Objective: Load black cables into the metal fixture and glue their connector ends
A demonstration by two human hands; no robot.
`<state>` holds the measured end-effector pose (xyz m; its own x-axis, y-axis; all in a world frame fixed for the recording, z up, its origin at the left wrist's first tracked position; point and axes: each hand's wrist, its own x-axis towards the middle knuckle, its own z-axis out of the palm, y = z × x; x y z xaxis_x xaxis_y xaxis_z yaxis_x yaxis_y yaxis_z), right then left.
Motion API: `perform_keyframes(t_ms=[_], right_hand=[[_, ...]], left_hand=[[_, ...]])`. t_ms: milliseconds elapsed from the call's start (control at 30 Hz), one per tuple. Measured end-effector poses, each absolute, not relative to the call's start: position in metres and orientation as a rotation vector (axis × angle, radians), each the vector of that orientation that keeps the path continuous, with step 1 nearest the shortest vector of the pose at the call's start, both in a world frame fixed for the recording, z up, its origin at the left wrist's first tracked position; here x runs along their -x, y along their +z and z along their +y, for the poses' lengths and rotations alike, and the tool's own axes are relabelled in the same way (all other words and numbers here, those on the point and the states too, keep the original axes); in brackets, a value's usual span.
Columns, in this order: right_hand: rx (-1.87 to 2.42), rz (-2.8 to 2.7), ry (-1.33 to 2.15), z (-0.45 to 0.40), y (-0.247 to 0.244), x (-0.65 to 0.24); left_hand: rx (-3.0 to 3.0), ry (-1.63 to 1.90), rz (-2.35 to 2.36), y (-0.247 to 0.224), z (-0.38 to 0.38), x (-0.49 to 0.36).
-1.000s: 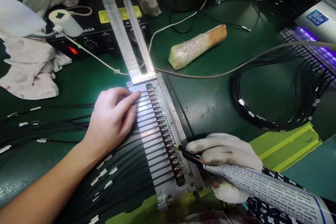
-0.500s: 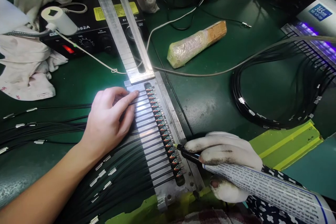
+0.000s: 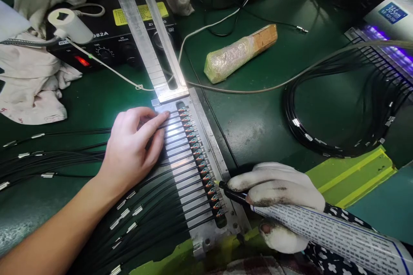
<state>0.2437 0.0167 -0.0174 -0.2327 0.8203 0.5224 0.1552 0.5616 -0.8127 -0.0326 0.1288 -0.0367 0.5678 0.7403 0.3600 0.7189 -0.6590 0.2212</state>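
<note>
Two hands are being kept at a metal plate [image 3: 211, 157]: black cables [image 3: 88, 154] lying across it are being steadied near the far end by the half-curled left hand [image 3: 135, 142], though any grip beneath is being hidden. A printed tube [image 3: 335, 230] is being gripped by the gloved right hand [image 3: 287, 191]. Compared with half a second ago, the tip [image 3: 222, 185] is being held slightly nearer the wearer; apparently, work is being passed between neighbouring cable ends [image 3: 204, 170].

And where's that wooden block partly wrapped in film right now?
In the head view, the wooden block lies on the green table, above and right of centre, right of the black control box and just beyond a curving cable.
</note>
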Motion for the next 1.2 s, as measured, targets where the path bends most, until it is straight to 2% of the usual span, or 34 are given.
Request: perform_keyframes(t_ms=[1200], right_hand=[[0.818,-1.732,0.772,0.0186,-0.0195,-0.2448]], left_hand=[[-2.752,0.659,1.292,-0.0381,0.1286,0.0331]])
